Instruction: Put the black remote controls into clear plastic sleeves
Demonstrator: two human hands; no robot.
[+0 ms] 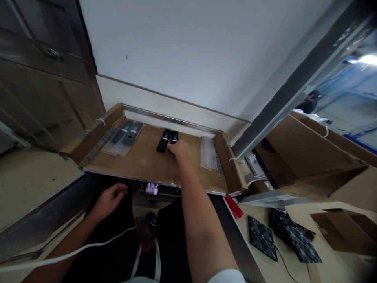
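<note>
Two black oblong devices lie side by side near the middle of a cardboard-lined tray [141, 157]. My right hand [179, 149] reaches over the tray with its fingers closed on the lower end of the right black device [174, 136]. Just left of it, the other black device [163, 140] lies flat, close to my fingertips. Two more dark devices in clear bags [127, 135] rest at the tray's left end, and flat clear bags [207, 153] lie at its right end. My left hand [112, 198] hangs over my lap below the tray edge, fingers curled; whether it holds anything is hidden.
A white wall [176, 51] rises behind the tray. To the right stand a grey post [282, 94] and a large open cardboard box [306, 157]. Dark patterned packages [262, 237] and a red item [234, 207] lie at lower right. A white cord [97, 244] crosses my lap.
</note>
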